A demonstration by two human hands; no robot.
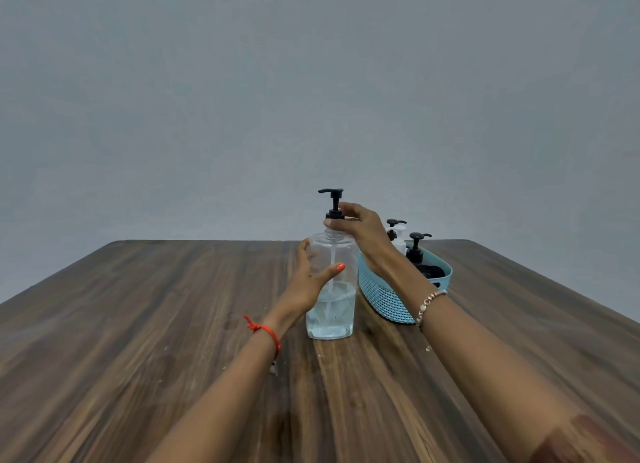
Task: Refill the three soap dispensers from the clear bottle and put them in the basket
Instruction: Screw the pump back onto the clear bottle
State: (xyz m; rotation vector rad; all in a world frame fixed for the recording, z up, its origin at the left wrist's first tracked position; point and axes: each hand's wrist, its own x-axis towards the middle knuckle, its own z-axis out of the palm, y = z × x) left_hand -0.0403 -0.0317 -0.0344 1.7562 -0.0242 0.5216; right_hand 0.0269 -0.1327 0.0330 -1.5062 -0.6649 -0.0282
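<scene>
My left hand (308, 282) cups the bottle (332, 320) at mid-height, thumb across the near face and fingers curved round the far side. My right hand (360, 227) pinches the collar of the black pump (333, 199) at the bottle's neck. The neck threads show just below the collar, so the pump is not seated.

Step in hand, as I judge it: closing the bottle. Three pump heads stand in the basket (381, 296), so the dispensers (415, 251) appear to be filled and stowed. I cannot read their fill levels from here.

Next move:
1. Keep the bottle steady with the left hand.
2. Lower the collar squarely onto the threads.
3. Turn until snug, keeping the dip tube straight inside.

Position: the bottle stands upright on the counter (138, 324), near its middle, directly between my hands. It is roughly a third full of clear liquid. The basket sits just beside it on the right, under my right wrist. I cannot tell whether the basket touches the bottle.
</scene>
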